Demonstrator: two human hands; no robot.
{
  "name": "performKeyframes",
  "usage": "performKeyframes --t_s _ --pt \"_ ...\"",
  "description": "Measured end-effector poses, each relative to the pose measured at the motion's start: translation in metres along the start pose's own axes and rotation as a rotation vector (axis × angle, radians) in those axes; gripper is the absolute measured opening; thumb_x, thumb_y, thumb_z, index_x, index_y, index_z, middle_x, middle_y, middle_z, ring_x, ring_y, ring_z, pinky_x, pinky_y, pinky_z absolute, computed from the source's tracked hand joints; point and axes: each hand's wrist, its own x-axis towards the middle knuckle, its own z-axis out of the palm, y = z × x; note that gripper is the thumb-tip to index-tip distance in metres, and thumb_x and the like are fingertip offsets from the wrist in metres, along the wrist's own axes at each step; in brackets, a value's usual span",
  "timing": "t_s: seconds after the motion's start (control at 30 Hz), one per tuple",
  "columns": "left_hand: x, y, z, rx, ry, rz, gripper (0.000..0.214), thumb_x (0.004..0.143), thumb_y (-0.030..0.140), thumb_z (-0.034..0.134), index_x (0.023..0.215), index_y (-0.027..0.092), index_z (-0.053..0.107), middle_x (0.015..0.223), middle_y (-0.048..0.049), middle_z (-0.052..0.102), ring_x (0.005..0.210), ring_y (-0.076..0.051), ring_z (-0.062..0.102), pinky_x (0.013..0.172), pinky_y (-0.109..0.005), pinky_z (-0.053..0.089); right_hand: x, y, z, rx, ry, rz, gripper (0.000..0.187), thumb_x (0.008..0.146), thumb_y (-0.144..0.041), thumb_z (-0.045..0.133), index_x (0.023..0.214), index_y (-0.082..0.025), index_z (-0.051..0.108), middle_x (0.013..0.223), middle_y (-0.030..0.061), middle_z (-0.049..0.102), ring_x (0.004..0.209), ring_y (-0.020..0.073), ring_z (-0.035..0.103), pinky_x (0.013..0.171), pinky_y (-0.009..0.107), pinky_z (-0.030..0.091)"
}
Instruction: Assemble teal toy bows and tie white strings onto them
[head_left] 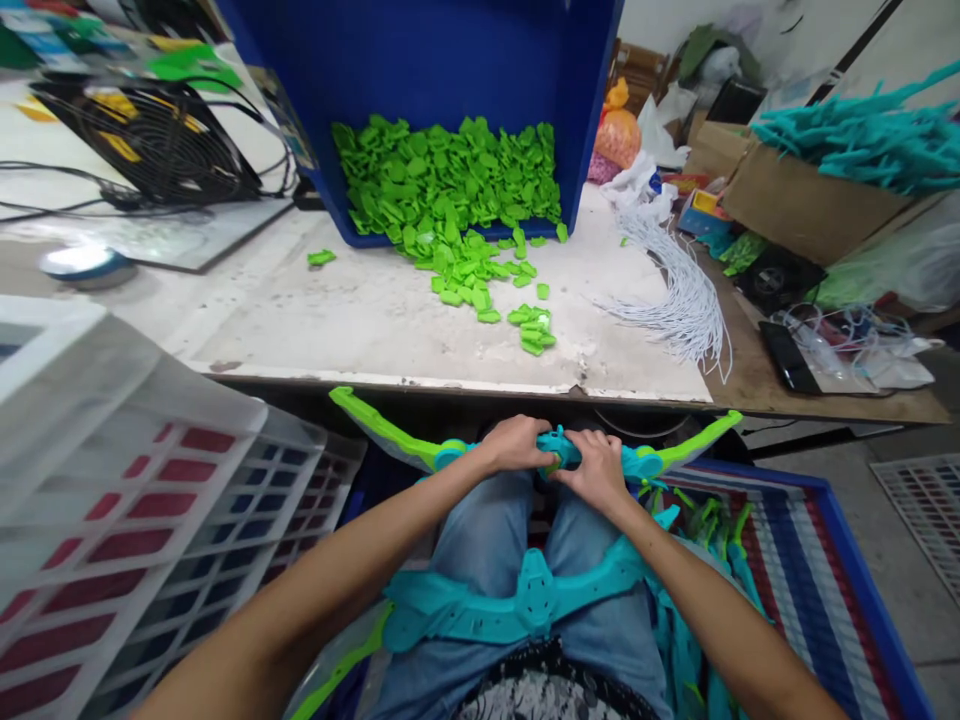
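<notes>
Both my hands meet at the middle of a toy bow with teal centre and lime-green arms [701, 440], held across my knees just below the table edge. My left hand [517, 443] has its fingers wrapped round the teal centre from the left. From the right, my right hand [598, 463] grips the same part, thumb towards the middle. Fingers cover much of that centre piece. A second teal bow [487, 615] lies across my lap, nearer my body, touched by neither hand.
A blue bin [450, 60] lies tipped on the table [300, 330], spilling small green plastic pieces [450, 190]. White cords [682, 290] hang near the right edge. A white crate [187, 480] stands left; more bows [705, 620] fill a blue-rimmed container at right. A fan [150, 140] sits back left.
</notes>
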Motion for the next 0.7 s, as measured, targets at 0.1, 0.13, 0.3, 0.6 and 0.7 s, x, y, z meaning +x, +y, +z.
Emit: performKeyframes --t_s 0.1,0.13,0.3,0.6,0.7 --pt "-0.011 0.003 0.005 0.040 0.025 0.028 0.037 0.077 0.045 0.064 0.104 0.019 0.065 0.096 -0.0070 0.070 0.088 -0.026 0.065 0.070 -0.028 0.045 0.007 0.005 -0.016 0.053 -0.149 -0.082 0.050 0.071 -0.044 0.077 0.113 -0.019 0.066 0.098 0.0100 0.070 0.094 0.0293 0.061 0.078 0.040 0.043" --pt "-0.016 0.004 0.008 0.055 0.042 0.045 0.039 0.079 0.045 0.064 0.109 0.020 0.064 0.101 -0.0075 0.070 0.092 -0.026 0.065 0.073 -0.029 0.046 0.013 0.008 -0.026 0.130 -0.226 -0.134 0.045 0.073 -0.041 0.076 0.110 -0.019 0.067 0.097 0.0091 0.071 0.092 0.0278 0.063 0.077 0.038 0.045" --pt "-0.044 0.006 0.040 0.310 0.195 0.174 0.038 0.092 0.029 0.051 0.129 0.020 0.055 0.118 -0.0142 0.062 0.101 -0.028 0.061 0.085 -0.038 0.048 0.084 0.009 -0.071 0.452 -0.052 -0.125 0.025 0.090 -0.031 0.050 0.090 -0.019 0.072 0.085 0.0031 0.073 0.079 0.0188 0.066 0.073 0.029 0.050" --pt "-0.060 -0.006 0.089 0.488 0.348 0.188 0.061 0.089 0.015 0.050 0.146 0.029 0.033 0.146 -0.0203 0.038 0.117 -0.033 0.053 0.095 -0.047 0.043 0.218 -0.032 -0.054 0.112 -0.003 0.272 0.036 0.082 -0.021 0.058 0.117 -0.020 0.066 0.100 0.0069 0.073 0.098 0.0236 0.065 0.082 0.031 0.049" --pt "-0.061 -0.004 0.089 0.478 0.370 0.185 0.060 0.090 0.018 0.051 0.146 0.029 0.033 0.146 -0.0198 0.039 0.117 -0.032 0.053 0.095 -0.047 0.042 0.223 -0.035 -0.060 0.073 -0.020 0.291 0.035 0.083 -0.016 0.054 0.115 -0.021 0.066 0.104 0.0059 0.071 0.098 0.0213 0.064 0.082 0.028 0.048"
